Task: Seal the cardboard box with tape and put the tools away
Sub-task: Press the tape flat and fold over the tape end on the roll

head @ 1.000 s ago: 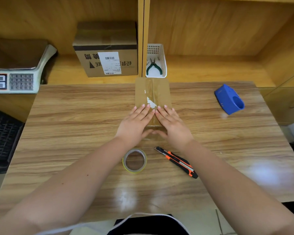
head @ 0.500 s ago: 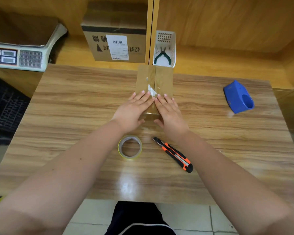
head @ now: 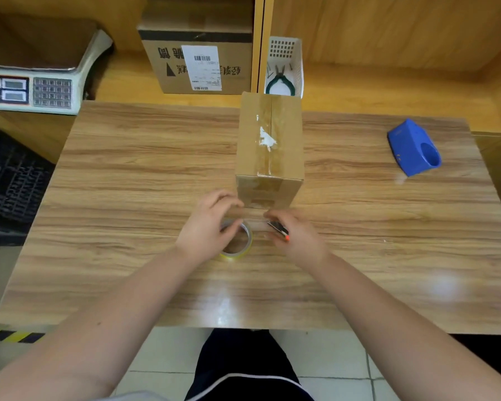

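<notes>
I see the cardboard box [head: 269, 146] at frame centre, standing on the wooden table [head: 128, 175], flaps closed with clear tape along the top seam and down the near face. A torn white patch sits on the top beside the seam.

Just below the box, my left hand [head: 211, 230] rests over the tape roll [head: 239, 241], fingers curled on its rim; the roll lies flat on the table. I cannot tell whether the grasp is firm. My right hand [head: 295, 235] is closed around the utility knife [head: 278, 228], whose dark tip and an orange patch poke out toward the roll. Both hands are clear of the box.

Right of centre, well apart from the box, a blue tape dispenser [head: 414, 149] lies on the table.

Containers: a white perforated basket [head: 285, 50] stands on the shelf just behind the box, upper centre; it holds green-handled pliers [head: 279, 79] and some small thin items too small to identify. To its left a larger cardboard carton [head: 197, 53] with a white label is shut. A weighing scale [head: 35, 76] occupies the upper left, and a black crate [head: 9, 183] the left edge; contents not visible.
</notes>
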The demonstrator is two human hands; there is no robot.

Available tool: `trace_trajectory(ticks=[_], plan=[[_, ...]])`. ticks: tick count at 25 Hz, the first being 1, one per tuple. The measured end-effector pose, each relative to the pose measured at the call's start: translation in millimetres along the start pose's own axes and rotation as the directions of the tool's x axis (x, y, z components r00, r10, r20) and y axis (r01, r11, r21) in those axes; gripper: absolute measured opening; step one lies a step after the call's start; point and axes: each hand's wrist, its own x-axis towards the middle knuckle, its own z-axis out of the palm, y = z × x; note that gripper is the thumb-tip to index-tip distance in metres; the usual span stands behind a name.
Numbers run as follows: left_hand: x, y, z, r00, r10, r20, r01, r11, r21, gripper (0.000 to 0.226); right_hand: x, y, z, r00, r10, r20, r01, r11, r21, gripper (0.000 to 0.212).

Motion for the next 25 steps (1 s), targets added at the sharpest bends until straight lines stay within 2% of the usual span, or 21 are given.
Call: trace_trajectory(ticks=[3, 5, 8, 11, 14, 18, 25], plan=[[-20, -5, 17, 0.940, -0.213, 0.266, 0.231, 0.972, -0.039, 0.027, -6, 7, 30, 0.946, 0.269, 0.179, -0.281, 0.959, 0.045, 0.063], [-27, -7, 33, 0.889, -0.272, 0.369, 0.277, 0.960, 0.041, 0.034, -4, 8, 45, 0.919, 0.325, 0.223, -0.344, 0.938, 0.047, 0.072], [-28, -6, 47, 0.843, -0.305, 0.444, 0.273, 0.952, 0.135, 0.044, 2, 9, 62, 0.894, 0.378, 0.242, -0.401, 0.914, 0.056, 0.078], [-24, -7, 53, 0.845, -0.323, 0.426, 0.271, 0.946, 0.179, 0.025, 5, 13, 71, 0.899, 0.386, 0.206, -0.410, 0.907, 0.091, 0.065], [-24, -8, 53, 0.861, -0.320, 0.395, 0.280, 0.947, 0.157, 0.018, 2, 13, 74, 0.930, 0.340, 0.141, -0.357, 0.926, 0.125, 0.047], [-29, -14, 53, 0.867, -0.337, 0.366, 0.363, 0.932, -0.003, 0.015, -4, 6, 72, 0.917, 0.392, 0.076, -0.397, 0.875, 0.277, 0.030], [-32, -3, 45, 0.867, -0.410, 0.282, 0.483, 0.829, -0.282, 0.017, -9, -2, 63, 0.927, 0.368, -0.064, -0.340, 0.903, 0.264, 0.019]])
